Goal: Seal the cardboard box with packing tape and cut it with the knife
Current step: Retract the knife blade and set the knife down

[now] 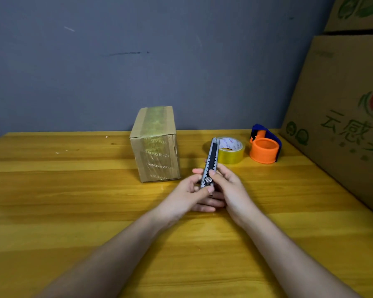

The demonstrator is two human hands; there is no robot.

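Observation:
A small cardboard box (155, 145) stands on the wooden table (73, 190), with a strip of clear tape running over its top and down its front. Just right of the box, both hands hold a grey and black utility knife (211, 160) pointing away from me. My left hand (190, 192) grips its near end from the left. My right hand (226, 186) grips it from the right, thumb on the slider. No blade shows at the far tip. A roll of yellowish packing tape (232, 152) lies flat behind the knife.
An orange and blue tape dispenser (264, 147) sits right of the roll. Large printed cardboard boxes (342, 117) are stacked along the table's right edge. A grey wall (138, 61) closes off the back.

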